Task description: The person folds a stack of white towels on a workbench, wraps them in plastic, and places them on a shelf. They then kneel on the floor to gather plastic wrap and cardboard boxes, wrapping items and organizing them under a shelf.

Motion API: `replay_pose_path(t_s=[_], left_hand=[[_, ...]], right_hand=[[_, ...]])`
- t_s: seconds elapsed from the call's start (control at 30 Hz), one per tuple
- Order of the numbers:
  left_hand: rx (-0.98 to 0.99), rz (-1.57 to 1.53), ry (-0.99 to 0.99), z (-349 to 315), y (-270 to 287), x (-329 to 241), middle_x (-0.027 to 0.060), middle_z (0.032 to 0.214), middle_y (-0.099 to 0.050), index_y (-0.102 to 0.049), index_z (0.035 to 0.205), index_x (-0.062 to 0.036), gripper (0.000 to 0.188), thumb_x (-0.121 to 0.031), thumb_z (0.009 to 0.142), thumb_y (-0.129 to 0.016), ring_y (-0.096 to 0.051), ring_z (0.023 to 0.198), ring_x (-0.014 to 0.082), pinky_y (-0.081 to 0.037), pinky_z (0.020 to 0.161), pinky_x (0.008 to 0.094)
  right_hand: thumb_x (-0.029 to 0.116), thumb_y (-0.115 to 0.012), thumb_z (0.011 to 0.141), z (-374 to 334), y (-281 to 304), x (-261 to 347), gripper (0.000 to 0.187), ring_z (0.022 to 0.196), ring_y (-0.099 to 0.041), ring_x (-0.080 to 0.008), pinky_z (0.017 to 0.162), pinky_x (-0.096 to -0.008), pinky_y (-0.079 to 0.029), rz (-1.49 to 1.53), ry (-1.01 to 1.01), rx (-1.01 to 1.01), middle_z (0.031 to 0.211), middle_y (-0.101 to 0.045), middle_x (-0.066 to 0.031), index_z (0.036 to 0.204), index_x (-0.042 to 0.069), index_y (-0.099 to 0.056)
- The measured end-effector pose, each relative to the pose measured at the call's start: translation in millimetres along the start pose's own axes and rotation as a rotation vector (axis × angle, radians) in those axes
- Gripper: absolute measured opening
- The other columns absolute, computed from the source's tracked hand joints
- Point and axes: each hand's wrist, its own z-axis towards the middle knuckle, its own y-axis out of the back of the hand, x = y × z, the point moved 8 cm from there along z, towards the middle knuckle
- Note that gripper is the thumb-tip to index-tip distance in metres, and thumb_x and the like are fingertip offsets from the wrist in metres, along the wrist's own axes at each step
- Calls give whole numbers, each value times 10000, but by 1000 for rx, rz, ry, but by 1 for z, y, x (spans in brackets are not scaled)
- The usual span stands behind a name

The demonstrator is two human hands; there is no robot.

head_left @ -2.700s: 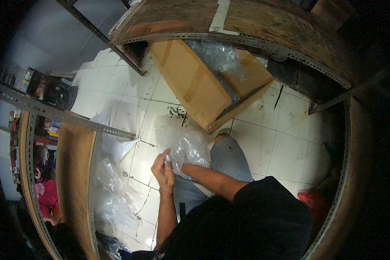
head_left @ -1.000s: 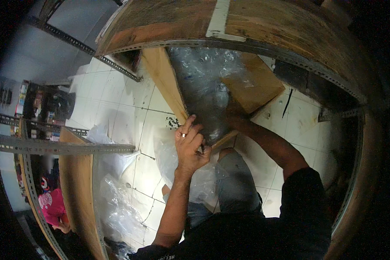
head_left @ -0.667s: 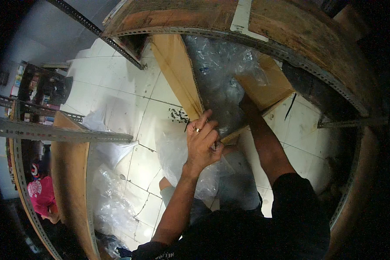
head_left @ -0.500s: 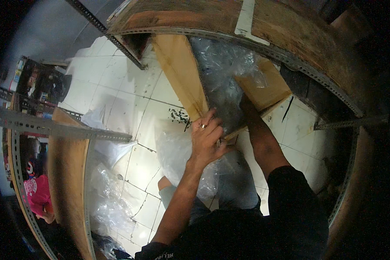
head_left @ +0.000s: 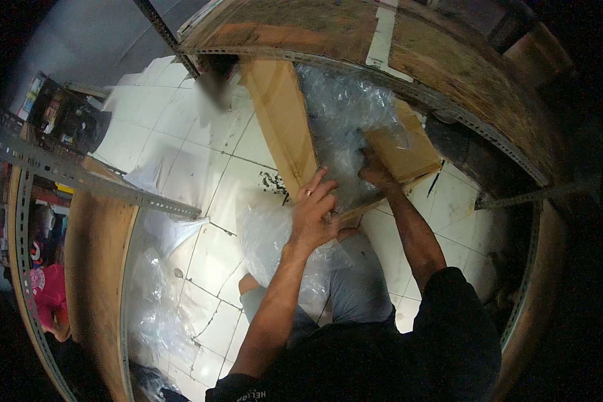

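An open cardboard box (head_left: 279,127) stands on the floor in front of me, its long flap raised on the left. Crumpled clear plastic wrap (head_left: 345,100) fills much of it. My left hand (head_left: 313,213), with a ring on one finger, is closed over the box's near left edge. Inside the box, near its right flap (head_left: 402,142), my right hand (head_left: 378,170) touches the plastic with fingers apart. What lies beneath the plastic is hard to make out. A translucent plastic bag (head_left: 264,231) rests under my left wrist, against my knees.
A wooden shelf with a perforated metal edge (head_left: 355,61) overhangs the box's far end. Another wooden shelf panel (head_left: 97,288) and metal rail (head_left: 107,187) stand at left. More clear plastic (head_left: 161,311) lies on the white tiles. Beyond, pink cloth (head_left: 48,295) shows at far left.
My right hand has drawn back a little toward me and left, and now shows above the plastic. My left hand stays at the box edge, shifted slightly. The view has shifted a little.
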Motion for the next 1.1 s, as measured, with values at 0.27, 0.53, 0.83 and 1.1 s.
replay_pose_path(t_s=[0.27,0.53,0.83,1.1], left_hand=[[-89,-16,35,-13,23,13,164,1118,-640,-477,678,1,194,64,562,-620,-467,1309,440,-426,1057,485],[-88,-46,-2,-2,21,1,150,1107,-654,-465,638,-11,181,73,582,-616,-486,1300,414,-466,1008,463],[-110,-55,28,-4,22,1,187,1115,-649,-471,640,9,139,60,574,-582,-467,1315,430,-396,1062,490],[-85,-2,18,-2,16,4,165,1130,-652,-460,620,-12,186,83,571,-614,-463,1327,412,-439,1043,449]], right_hand=[[408,-839,682,27,66,174,848,1187,-551,-420,1014,-464,-432,-108,104,-211,1293,-561,-253,1345,11,-489],[223,-730,736,106,-24,152,730,1208,-539,-427,1015,-471,-445,-118,182,130,1286,-573,-259,1398,62,-470],[165,-680,689,-53,-24,24,564,1118,-603,-379,971,-466,-466,-284,-26,325,1202,-640,-201,1242,74,-608],[424,-687,766,-25,51,151,556,1093,-627,-349,961,-446,-476,-431,177,547,1169,-658,-197,1174,48,-652]])
